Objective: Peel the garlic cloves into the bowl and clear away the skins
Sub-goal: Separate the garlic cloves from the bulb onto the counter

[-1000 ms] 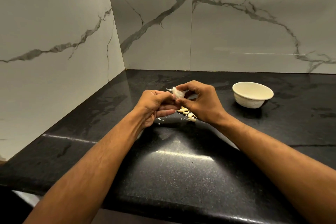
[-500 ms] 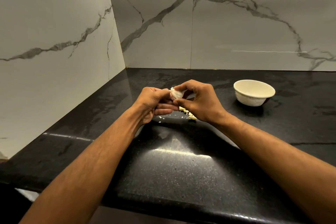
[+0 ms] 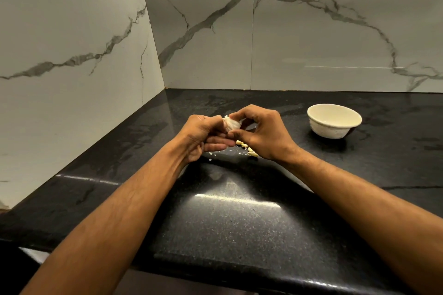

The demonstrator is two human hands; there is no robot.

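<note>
Together, both hands hold one papery white garlic bulb [image 3: 232, 124] above the black speckled countertop [image 3: 239, 218]. Left hand [image 3: 201, 135] curls its upper fingers round the bulb's left side, while its lower fingers stretch out straighter beneath. Right hand [image 3: 262, 133] pinches the bulb between thumb and bent forefinger. Most of the bulb is hidden by fingers. Under the right hand lie pale yellowish garlic cloves [image 3: 247, 148], partly covered, and small white skin flakes [image 3: 212, 154]. Well apart to the right stands a round cream bowl [image 3: 334, 121]; its contents are hard to make out.
</note>
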